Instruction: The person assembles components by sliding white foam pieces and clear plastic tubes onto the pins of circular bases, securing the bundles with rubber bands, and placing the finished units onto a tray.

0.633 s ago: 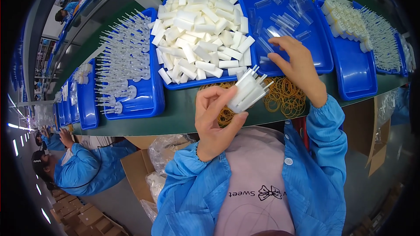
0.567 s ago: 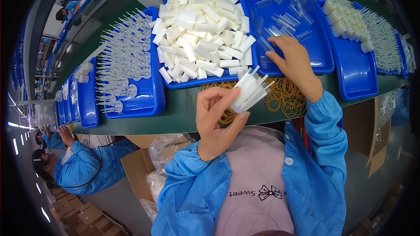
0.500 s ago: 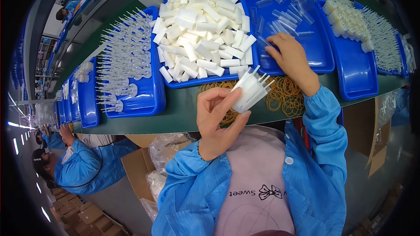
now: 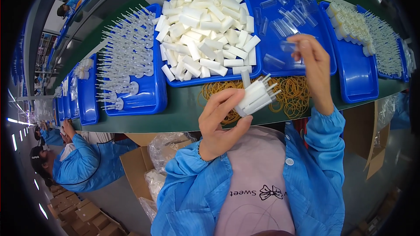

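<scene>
Below the tray of white blocks, my left hand (image 4: 222,122) grips a white pronged assembly (image 4: 258,94) between thumb and fingers. Several thin rods stick out of its far right end, and a pale translucent piece (image 4: 245,78) stands up along its far side. Over the right-hand blue tray (image 4: 313,63), my right hand (image 4: 311,59) pinches a short clear plastic tube (image 4: 288,46) between thumb and forefinger. More clear tubes (image 4: 292,16) lie loose in that tray, mostly toward its far end. One tube (image 4: 274,61) rests near the tray's left side, below the pinched one.
White blocks (image 4: 205,26) heap the middle tray. Yellow rubber bands (image 4: 291,96) lie along the green table (image 4: 183,105). Pronged white parts (image 4: 127,52) fill a left tray; yellowish-white parts (image 4: 350,22) sit at right. Cardboard boxes (image 4: 135,166) stand below; a co-worker (image 4: 83,164) sits at left.
My right hand has risen from the tubes and moved right, now with a clear tube in its fingertips. My left hand has tilted the pronged assembly slightly toward the right.
</scene>
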The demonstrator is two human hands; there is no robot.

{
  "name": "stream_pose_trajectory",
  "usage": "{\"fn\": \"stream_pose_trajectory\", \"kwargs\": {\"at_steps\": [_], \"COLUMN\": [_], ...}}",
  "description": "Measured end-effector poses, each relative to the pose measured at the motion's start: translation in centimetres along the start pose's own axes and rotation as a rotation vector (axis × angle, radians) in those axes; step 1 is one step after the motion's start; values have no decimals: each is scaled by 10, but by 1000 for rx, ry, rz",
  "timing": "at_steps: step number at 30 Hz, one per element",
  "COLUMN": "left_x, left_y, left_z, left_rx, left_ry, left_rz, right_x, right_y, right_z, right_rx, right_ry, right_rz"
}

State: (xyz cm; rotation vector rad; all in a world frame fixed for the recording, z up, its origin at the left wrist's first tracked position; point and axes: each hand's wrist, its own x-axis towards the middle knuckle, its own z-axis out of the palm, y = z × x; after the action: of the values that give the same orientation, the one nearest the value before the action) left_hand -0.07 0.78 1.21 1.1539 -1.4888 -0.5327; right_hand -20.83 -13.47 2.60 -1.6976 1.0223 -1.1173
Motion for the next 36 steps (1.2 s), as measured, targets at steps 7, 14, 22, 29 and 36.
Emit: {"fn": "stream_pose_trajectory", "kwargs": {"at_steps": [7, 14, 22, 29, 36], "left_x": [-2, -4, -4, 0, 1], "left_y": [6, 10, 14, 15, 17], "left_z": [3, 2, 1, 0, 1], "left_rx": [-213, -251, -243, -204, -188], "left_ry": [48, 27, 8, -16, 9], "left_rz": [-144, -93, -72, -40, -44], "right_x": [-44, -49, -48, -42, -43], "right_y": [-57, -54, -57, -57, -60], "right_z": [2, 2, -3, -4, -5], "right_rx": [382, 410, 416, 456, 409], "right_ry": [-12, -36, -162, -154, -224], "right_rz": [-40, -41, 31, 51, 44]}}
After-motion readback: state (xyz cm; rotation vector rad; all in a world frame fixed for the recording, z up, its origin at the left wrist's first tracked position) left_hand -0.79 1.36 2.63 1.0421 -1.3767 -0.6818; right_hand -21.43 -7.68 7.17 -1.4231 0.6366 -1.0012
